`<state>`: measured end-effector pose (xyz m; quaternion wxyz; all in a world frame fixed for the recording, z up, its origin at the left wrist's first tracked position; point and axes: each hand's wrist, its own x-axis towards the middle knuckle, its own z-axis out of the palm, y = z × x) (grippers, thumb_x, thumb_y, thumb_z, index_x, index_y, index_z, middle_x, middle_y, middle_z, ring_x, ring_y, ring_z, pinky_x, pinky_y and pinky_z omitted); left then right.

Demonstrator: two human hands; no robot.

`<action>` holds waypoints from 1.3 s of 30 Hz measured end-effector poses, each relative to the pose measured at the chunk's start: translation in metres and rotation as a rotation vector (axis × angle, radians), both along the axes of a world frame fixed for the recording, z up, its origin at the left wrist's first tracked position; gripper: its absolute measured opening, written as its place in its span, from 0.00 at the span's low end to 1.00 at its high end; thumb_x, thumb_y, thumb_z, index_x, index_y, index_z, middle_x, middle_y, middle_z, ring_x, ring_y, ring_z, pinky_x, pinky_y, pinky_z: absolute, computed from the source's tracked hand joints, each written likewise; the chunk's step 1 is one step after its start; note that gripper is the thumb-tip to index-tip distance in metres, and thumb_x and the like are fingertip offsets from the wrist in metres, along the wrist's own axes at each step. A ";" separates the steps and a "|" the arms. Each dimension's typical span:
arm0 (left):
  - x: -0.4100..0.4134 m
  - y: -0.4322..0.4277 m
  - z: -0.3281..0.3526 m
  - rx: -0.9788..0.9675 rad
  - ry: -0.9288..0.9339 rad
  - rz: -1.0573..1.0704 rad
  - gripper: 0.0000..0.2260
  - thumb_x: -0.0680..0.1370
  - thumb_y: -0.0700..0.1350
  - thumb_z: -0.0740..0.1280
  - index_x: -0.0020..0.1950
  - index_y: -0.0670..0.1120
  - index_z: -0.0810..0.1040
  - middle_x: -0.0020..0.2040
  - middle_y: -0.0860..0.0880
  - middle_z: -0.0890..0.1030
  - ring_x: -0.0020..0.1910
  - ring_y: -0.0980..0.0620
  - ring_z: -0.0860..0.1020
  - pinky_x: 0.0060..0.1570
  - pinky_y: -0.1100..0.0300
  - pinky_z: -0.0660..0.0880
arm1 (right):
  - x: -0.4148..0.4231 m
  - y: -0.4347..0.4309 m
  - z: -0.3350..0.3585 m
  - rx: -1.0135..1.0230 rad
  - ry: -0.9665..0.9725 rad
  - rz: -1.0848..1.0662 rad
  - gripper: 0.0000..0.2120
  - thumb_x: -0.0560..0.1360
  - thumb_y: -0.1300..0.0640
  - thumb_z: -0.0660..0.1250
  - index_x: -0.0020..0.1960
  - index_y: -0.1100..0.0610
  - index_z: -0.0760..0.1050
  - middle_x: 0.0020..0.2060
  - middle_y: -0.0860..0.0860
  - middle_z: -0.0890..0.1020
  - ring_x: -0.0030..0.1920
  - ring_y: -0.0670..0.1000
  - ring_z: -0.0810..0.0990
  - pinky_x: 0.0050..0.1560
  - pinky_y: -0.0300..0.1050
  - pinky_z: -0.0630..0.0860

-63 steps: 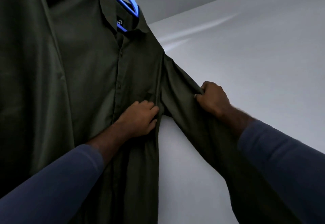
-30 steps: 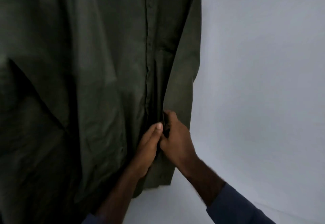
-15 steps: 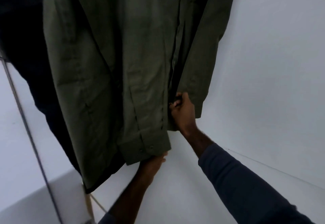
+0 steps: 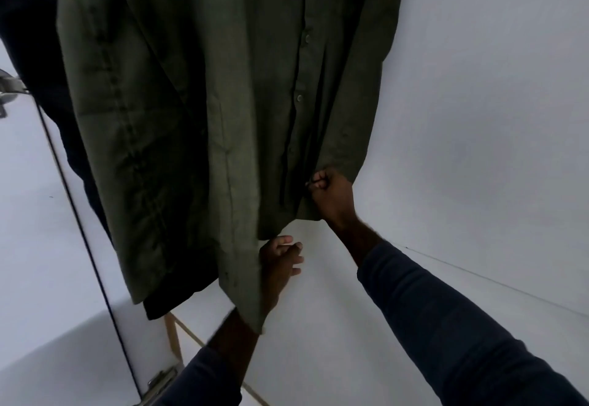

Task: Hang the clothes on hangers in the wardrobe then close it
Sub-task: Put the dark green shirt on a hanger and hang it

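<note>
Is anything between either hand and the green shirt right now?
Nothing visible does. The right hand grips the green shirt at its lower front edge. The left hand sits just under the hem, its wrist partly behind the hanging sleeve; whether it holds fabric is unclear.

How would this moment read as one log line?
right hand: grips green shirt near hem | left hand: below hem, grip unclear

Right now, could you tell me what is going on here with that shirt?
A person is straightening a green shirt hanging in the wardrobe. The right hand grips the shirt's front edge near the hem. The left hand sits below the hem, beside the fabric; whether it holds any I cannot tell. A darker garment hangs behind the shirt, and the wardrobe is not yet closed.
</note>
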<state>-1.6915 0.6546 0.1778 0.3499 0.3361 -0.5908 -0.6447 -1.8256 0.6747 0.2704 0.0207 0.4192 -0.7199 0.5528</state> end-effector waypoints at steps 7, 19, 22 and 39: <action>0.028 0.023 -0.015 0.022 -0.064 0.051 0.12 0.79 0.41 0.69 0.61 0.43 0.74 0.51 0.45 0.81 0.52 0.45 0.81 0.49 0.52 0.80 | 0.014 0.032 -0.012 -0.023 -0.059 0.035 0.07 0.74 0.60 0.72 0.51 0.57 0.79 0.38 0.49 0.81 0.42 0.50 0.80 0.51 0.45 0.79; 0.123 0.096 -0.025 -0.235 0.005 0.709 0.08 0.79 0.36 0.65 0.54 0.47 0.75 0.49 0.46 0.79 0.46 0.52 0.78 0.44 0.58 0.77 | 0.160 0.119 -0.011 -0.222 0.019 0.291 0.10 0.75 0.52 0.73 0.55 0.53 0.78 0.44 0.46 0.82 0.44 0.46 0.81 0.44 0.41 0.81; 0.146 0.100 0.010 -0.474 0.175 0.828 0.08 0.79 0.34 0.64 0.55 0.44 0.74 0.48 0.51 0.77 0.47 0.59 0.76 0.42 0.69 0.74 | 0.178 0.126 -0.002 -0.265 0.038 0.245 0.15 0.75 0.50 0.72 0.59 0.53 0.77 0.49 0.45 0.81 0.48 0.44 0.79 0.47 0.40 0.80; 0.187 0.052 0.084 -0.632 0.160 0.171 0.10 0.80 0.41 0.65 0.61 0.43 0.77 0.53 0.52 0.80 0.53 0.58 0.80 0.52 0.65 0.79 | 0.165 0.114 0.019 -0.213 -0.408 0.345 0.10 0.75 0.66 0.63 0.51 0.57 0.81 0.48 0.56 0.85 0.50 0.55 0.83 0.53 0.47 0.80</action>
